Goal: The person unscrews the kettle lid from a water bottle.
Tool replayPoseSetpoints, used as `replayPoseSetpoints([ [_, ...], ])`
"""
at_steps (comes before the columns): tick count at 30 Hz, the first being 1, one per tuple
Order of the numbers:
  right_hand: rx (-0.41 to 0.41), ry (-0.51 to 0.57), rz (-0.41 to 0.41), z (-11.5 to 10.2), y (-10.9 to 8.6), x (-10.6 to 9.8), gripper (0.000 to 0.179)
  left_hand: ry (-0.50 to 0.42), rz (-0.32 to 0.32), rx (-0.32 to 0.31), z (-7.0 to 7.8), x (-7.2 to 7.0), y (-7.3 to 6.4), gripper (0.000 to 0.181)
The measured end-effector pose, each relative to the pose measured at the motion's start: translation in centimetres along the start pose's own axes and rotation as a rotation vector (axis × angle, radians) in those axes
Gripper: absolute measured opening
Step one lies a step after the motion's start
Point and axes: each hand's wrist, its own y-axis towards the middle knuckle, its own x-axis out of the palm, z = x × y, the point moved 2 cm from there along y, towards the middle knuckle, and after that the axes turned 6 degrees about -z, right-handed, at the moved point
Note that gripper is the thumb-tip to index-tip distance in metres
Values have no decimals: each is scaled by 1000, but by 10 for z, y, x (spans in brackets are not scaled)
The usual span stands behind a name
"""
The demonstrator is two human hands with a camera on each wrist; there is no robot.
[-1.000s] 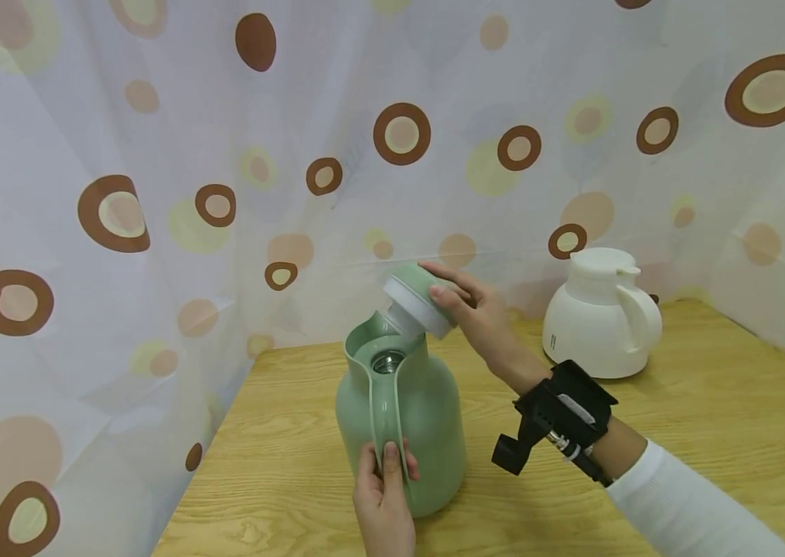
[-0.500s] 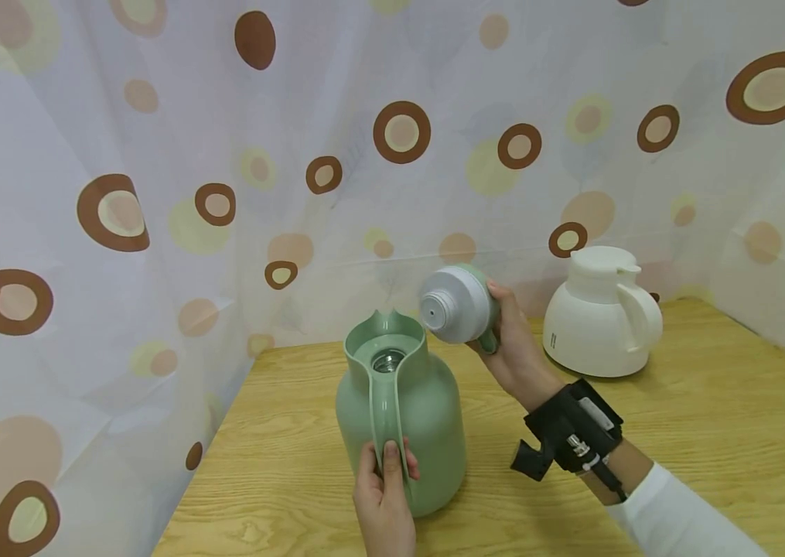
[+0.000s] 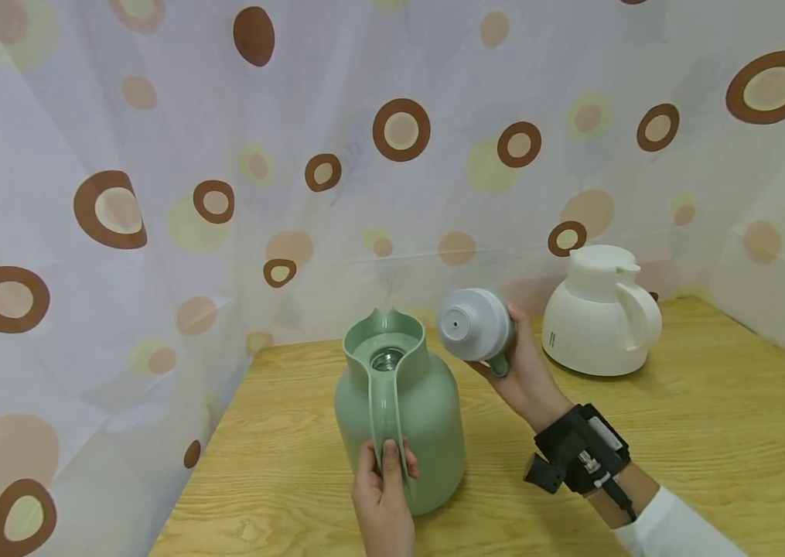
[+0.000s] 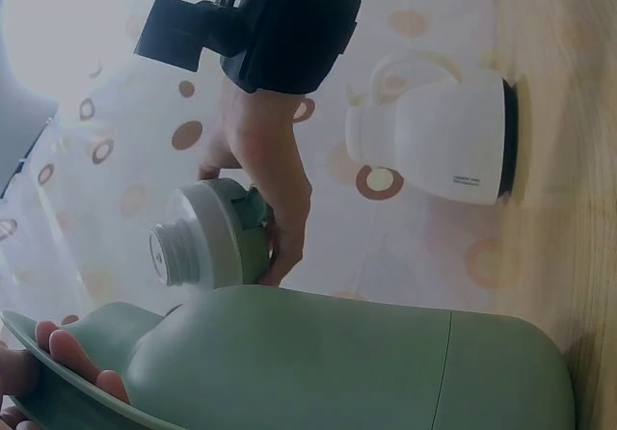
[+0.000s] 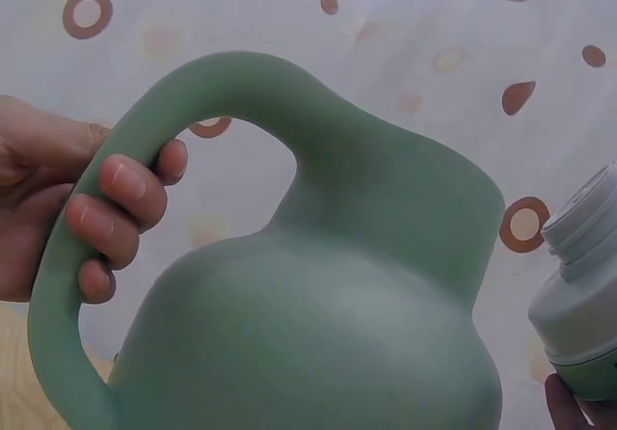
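A green thermos jug (image 3: 427, 433) stands upright on the wooden table, its neck uncovered and the metallic mouth (image 3: 388, 358) showing. My left hand (image 3: 383, 487) grips the jug's handle low down, fingers wrapped round it as the right wrist view also shows (image 5: 116, 208). To the right of the neck, my right hand (image 3: 527, 371) holds the jug's lid (image 3: 476, 325) in the air. The lid has a green top and a white underside with a threaded plug (image 4: 171, 254), and it is tipped so the plug points left, toward the person. Lid and jug are apart.
A white thermos jug (image 3: 597, 317) with its lid on stands at the back right of the table (image 3: 267, 464). Behind and to the left hangs a curtain (image 3: 336, 77) printed with brown and yellow circles. A black camera mount (image 3: 583, 449) is strapped to the right wrist.
My right hand has moved the lid from over the jug's mouth to the right and slightly down, turning its underside toward the person. The left hand and the jug stay in place.
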Motion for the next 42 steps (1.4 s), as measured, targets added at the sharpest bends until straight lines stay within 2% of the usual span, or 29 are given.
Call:
replayPoseSetpoints([
  [8, 87, 191, -16, 12, -8, -20, 48, -7, 0, -5, 1, 1, 0, 22],
  [14, 144, 363, -8, 18, -16, -35, 48, -1, 10, -18, 1, 0, -1, 23],
  [18, 192, 431, 11, 21, -22, -44, 52, -2, 6, -13, 2, 0, 0, 23],
  [22, 235, 471, 22, 26, -29, -50, 66, -5, -2, -5, 2, 0, 0, 23],
  [25, 256, 439, 38, 30, -34, -53, 78, -5, -5, -2, 2, 0, 0, 23],
  [28, 280, 372, 58, 34, -39, -56, 83, -6, -8, 2, 2, 0, 0, 23],
  [34, 315, 255, 157, 44, -45, -64, 71, -10, -11, -5, 2, 0, 0, 22],
  [38, 327, 241, 219, 53, -49, -68, 74, -16, -9, -19, 3, 0, 0, 23],
  [42, 334, 257, 248, 63, -55, -71, 77, -19, -6, -32, 3, 0, 0, 24],
])
